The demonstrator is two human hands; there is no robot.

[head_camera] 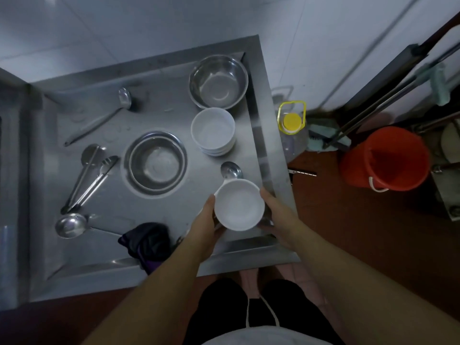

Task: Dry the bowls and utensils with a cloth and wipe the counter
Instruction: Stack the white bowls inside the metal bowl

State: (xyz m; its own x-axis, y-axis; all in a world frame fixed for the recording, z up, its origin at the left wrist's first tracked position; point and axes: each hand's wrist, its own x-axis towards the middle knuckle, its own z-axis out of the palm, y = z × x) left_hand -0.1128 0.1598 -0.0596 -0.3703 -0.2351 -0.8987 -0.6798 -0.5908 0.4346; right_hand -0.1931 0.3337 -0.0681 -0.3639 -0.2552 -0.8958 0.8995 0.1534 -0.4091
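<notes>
- We see both hands lifting a white bowl [238, 207] above the near right corner of a steel counter [154, 247], the bowl's mouth facing up.
- The left hand [207, 225] curls round the bowl's left side and underside; the right hand [278, 217] cups its right side, fingers wrapped beneath.
- Just behind the held bowl we find a ladle [231, 170], its scoop showing and its handle hidden by the bowl.
- Farther back stands a stack of white bowls [213, 130], and behind that, near the far right corner, a steel bowl [218, 82].
- A second steel bowl [155, 162] sits near the counter's middle, apart from the stack.
- To its left lie tongs [92, 181] beside a flat utensil whose kind we cannot tell.
- A long spoon [104, 115] rests diagonally toward the far left; another ladle [72, 224] lies near the front left edge.
- A dark cloth [146, 241] is bunched at the front edge, between that ladle and the left forearm, touched by neither hand.
- Droplets dot the counter near the long spoon.
- On the floor to the right we note a bottle with a yellow cap [291, 120] and, well apart from it, a red bucket [384, 159].
</notes>
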